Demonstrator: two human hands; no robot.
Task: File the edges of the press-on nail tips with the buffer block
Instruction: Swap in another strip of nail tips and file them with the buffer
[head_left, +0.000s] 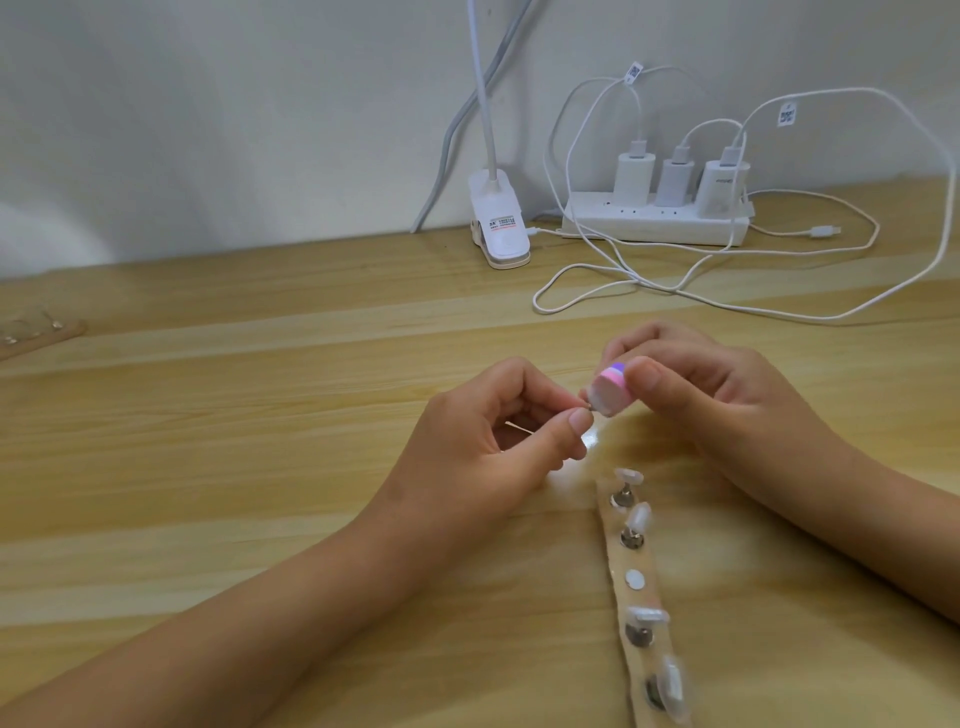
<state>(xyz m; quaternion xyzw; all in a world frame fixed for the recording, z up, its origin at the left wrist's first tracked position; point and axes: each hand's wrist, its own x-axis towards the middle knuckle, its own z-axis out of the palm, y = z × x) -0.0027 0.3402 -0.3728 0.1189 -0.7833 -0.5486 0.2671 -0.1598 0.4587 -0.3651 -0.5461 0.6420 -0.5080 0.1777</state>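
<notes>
Above a pale wooden table (260, 415), the right hand (727, 395) grips a small buffer block (768, 391), pink with purple and white layers, between thumb and fingers. Its pale end touches a tiny nail tip (744, 407), mostly hidden, pinched between thumb and forefinger of the left hand (493, 441). Near the hands lies a beige strip (649, 592) holding four translucent spare tips (640, 514) on metal studs.

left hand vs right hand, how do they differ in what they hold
The left hand pinches a small pale nail tip between thumb and forefinger; the right hand grips a pink-and-purple buffer block with thumb and fingers. The left hand's tip is nearly hidden; the right hand's block shows plainly. Both meet over the light wooden table.
</notes>
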